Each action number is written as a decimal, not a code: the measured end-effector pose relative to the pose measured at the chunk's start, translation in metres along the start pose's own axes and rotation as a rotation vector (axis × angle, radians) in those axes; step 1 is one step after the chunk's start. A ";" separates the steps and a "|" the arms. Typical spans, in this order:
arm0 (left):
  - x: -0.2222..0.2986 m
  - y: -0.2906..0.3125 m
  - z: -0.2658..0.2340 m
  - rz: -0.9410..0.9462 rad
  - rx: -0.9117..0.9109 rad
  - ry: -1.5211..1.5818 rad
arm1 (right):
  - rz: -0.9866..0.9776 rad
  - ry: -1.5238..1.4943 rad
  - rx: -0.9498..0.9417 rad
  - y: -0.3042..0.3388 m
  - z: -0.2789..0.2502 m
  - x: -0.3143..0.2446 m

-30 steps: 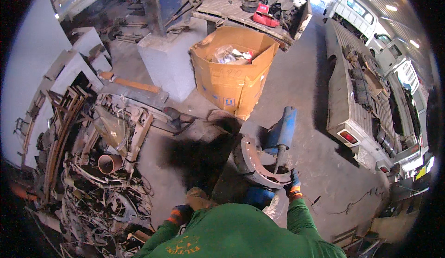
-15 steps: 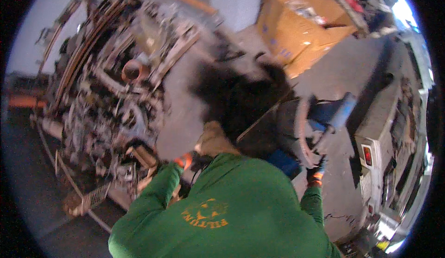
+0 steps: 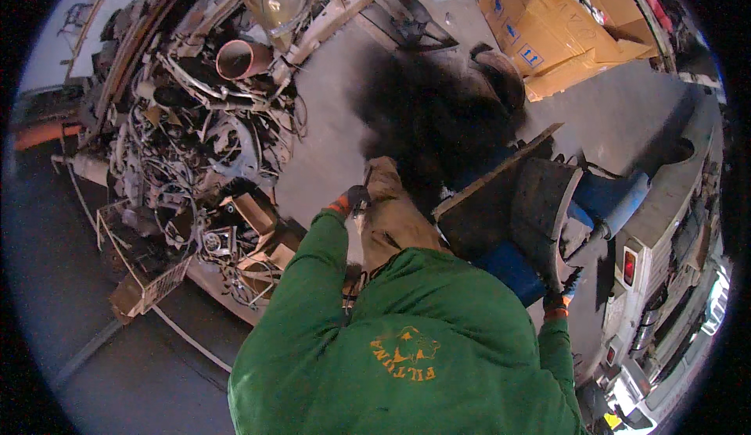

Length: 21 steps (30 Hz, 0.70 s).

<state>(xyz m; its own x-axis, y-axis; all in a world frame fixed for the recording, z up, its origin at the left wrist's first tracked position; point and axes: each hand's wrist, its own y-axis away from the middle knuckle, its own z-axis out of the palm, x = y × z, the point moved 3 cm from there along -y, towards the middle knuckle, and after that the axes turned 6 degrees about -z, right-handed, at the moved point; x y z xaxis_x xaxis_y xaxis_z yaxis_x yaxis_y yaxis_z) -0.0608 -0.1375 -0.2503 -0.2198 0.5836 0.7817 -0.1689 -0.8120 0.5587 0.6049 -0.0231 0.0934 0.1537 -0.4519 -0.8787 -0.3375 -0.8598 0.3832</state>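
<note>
My right hand (image 3: 560, 296), in a dark glove with an orange cuff, closes round the lower end of a large curved dark metal part (image 3: 565, 200). This part is broad with a thick worn edge, and it leans by a blue drum-like object (image 3: 622, 204). My left hand (image 3: 356, 199), gloved the same way, is beside my brown trouser leg (image 3: 395, 220). Its fingers curl downward and are mostly hidden. Something pale shows below it, but I cannot make out whether it is held.
Tangled scrap metal (image 3: 227, 145) with a short wide pipe (image 3: 238, 59) heaps up on the left. A cardboard box (image 3: 563, 28) stands at the far right. A long thin bar (image 3: 501, 170) slants over dark, sooty floor. A light bumper-like piece with red lamps (image 3: 626, 267) lies right.
My left hand has come away from beside the scrap heap to my trouser leg. The right hand stays on the curved part. The whole view has shifted and sharpened.
</note>
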 end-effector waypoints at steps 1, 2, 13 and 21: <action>-0.014 -0.016 -0.005 -0.079 -0.040 0.217 | 0.147 -0.230 0.108 0.003 0.027 -0.012; -0.004 -0.025 -0.004 0.132 -0.147 -0.221 | 0.204 -0.265 0.097 0.012 0.046 -0.034; 0.140 0.066 0.042 -0.239 -0.148 -0.008 | 0.440 -0.527 0.173 0.011 0.051 -0.032; 0.439 0.059 0.227 0.121 -0.273 -0.192 | -0.368 0.244 0.510 0.077 0.016 -0.167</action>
<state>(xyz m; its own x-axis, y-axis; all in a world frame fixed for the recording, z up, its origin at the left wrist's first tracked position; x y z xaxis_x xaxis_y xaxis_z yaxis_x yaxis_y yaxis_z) 0.0508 0.0691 0.1890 -0.0733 0.4498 0.8901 -0.4088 -0.8277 0.3846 0.5378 -0.0102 0.2655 0.5281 -0.2428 -0.8137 -0.6097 -0.7754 -0.1643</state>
